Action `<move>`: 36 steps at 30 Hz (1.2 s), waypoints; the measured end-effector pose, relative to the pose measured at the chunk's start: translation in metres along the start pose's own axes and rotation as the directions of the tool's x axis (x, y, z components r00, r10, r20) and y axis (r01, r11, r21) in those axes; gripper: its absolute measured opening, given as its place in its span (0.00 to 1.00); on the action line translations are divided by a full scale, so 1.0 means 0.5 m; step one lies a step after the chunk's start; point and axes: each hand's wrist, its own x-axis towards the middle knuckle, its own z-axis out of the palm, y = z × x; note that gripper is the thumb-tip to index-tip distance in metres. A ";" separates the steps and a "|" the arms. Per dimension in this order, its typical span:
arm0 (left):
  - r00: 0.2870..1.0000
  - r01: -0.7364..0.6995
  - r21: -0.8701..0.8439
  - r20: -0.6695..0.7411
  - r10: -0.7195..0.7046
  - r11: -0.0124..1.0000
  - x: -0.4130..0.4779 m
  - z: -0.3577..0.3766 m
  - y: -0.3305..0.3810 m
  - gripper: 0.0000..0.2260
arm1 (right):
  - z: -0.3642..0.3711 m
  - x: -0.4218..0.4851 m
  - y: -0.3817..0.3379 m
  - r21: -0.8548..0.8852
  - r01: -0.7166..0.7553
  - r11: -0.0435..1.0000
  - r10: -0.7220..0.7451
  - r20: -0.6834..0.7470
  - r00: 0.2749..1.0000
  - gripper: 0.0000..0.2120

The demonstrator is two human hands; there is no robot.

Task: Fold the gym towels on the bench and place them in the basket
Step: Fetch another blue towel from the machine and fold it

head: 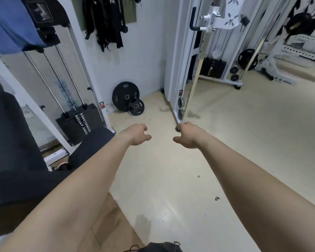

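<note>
both bare arms are being held out over the pale cream floor [225, 142]. left hand [138, 134] and right hand [186, 136]: fingers loosely curled, nothing being gripped. blue cloth, possibly a towel [9, 22], is being hung top left on the white cable machine [76, 57]. black padded bench [16, 142] is being seen at left.

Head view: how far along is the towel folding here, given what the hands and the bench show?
Nothing looks done: no folded towel and no basket are in view. Nothing is in hand either; the left hand and right hand reach forward over the bare floor, fingers loosely open and empty. The dark bench at left carries no visible towel. A blue cloth hangs at upper left; I cannot tell if it is a towel. All folding appears left.
</note>
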 end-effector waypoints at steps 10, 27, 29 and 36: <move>0.971 0.221 -0.111 -0.072 -0.230 0.969 0.284 -0.187 -0.126 0.27 | -0.168 0.478 -0.124 -0.112 0.297 0.948 -0.291 0.069 0.954 0.29; 0.610 0.629 -0.383 -0.298 -0.734 0.677 0.555 -0.609 -0.445 0.26 | -0.476 1.130 -0.622 -0.165 0.810 0.563 -0.796 0.154 0.585 0.31; 0.567 0.648 -0.399 -0.317 -0.760 0.649 0.565 -0.664 -0.492 0.27 | -0.509 1.166 -0.691 -0.182 0.843 0.507 -0.837 0.132 0.532 0.31; 0.393 0.622 -0.478 -0.494 -0.775 0.620 0.581 -0.900 -0.639 0.29 | -0.654 1.270 -0.928 -0.199 0.904 0.378 -0.926 -0.088 0.367 0.29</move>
